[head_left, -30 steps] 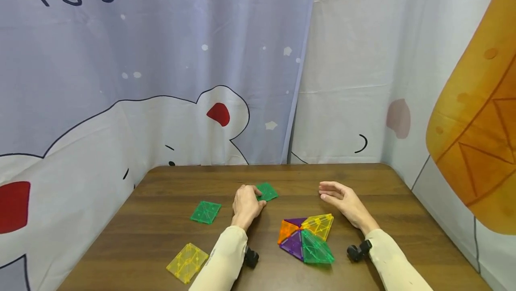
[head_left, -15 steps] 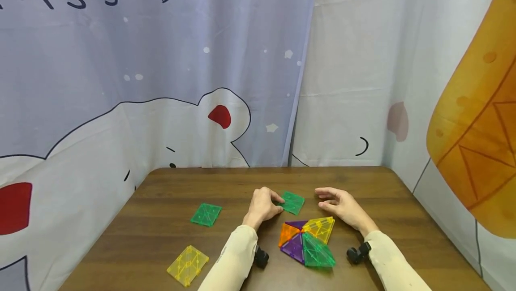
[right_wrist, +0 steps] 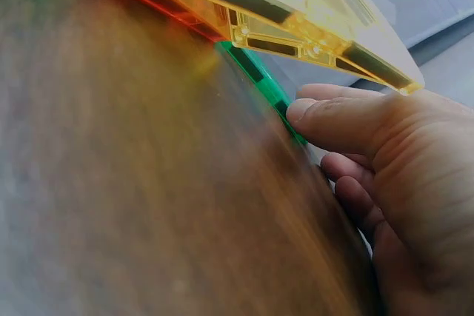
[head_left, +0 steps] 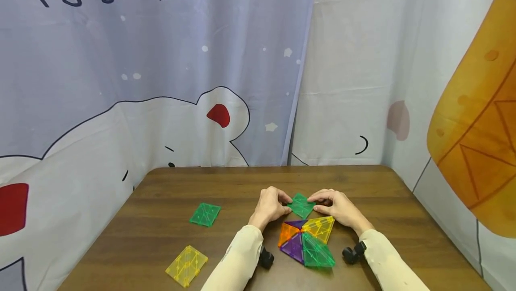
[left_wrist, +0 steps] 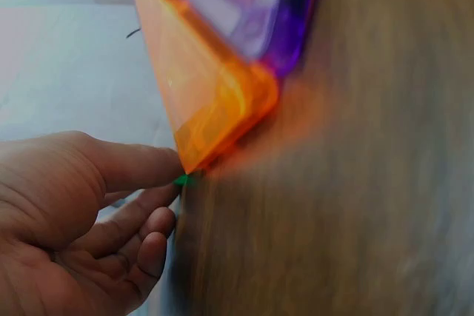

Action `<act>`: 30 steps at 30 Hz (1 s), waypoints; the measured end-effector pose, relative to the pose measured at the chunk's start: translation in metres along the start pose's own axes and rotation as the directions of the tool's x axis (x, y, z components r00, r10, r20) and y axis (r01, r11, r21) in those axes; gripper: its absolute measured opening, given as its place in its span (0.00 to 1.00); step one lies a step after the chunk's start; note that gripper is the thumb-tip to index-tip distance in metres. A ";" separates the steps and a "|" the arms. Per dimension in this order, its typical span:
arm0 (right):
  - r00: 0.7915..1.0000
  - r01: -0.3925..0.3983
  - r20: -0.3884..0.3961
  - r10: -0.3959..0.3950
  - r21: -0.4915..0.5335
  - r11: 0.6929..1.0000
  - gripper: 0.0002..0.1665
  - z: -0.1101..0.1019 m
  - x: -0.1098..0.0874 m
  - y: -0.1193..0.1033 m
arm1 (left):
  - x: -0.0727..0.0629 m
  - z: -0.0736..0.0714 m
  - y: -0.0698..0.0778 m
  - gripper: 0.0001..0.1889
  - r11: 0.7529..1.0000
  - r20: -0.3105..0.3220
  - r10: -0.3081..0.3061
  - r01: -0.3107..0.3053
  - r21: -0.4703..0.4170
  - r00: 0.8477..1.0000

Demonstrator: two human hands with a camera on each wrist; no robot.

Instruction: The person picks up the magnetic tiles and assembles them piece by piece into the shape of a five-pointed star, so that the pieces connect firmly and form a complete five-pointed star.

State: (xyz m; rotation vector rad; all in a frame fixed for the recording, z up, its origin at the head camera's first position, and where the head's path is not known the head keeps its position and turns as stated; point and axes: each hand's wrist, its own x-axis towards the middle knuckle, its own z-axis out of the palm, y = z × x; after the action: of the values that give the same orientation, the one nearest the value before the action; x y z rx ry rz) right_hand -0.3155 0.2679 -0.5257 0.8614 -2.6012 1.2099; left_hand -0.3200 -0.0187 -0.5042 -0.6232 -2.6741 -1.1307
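The green square tile (head_left: 301, 207) lies between the two hands on the tabletop (head_left: 141, 224), the left hand (head_left: 269, 206) and the right hand (head_left: 340, 207) each pinching a side corner with thumb and finger, so those corners are partly hidden; the left wrist view shows only a green sliver. Just nearer the person sits a raised cluster (head_left: 308, 244) of orange, purple, yellow and green pieces, and I can't tell whether it touches the square. Well off to the left lie a second green tile (head_left: 205, 215) and a yellow tile (head_left: 187, 266).
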 end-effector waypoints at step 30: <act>0.985 -0.092 -0.103 0.136 0.354 0.931 0.17 0.000 -0.004 0.003 | -0.004 -0.003 0.008 0.11 0.895 0.059 -0.179 0.187 -0.404 0.982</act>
State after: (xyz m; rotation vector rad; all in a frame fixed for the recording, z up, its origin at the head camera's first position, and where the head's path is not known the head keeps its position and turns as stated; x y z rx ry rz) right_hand -0.3139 0.2713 -0.5291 0.6642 -2.4031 1.7352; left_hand -0.3130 -0.0168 -0.4986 -0.4437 -2.5674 -1.7716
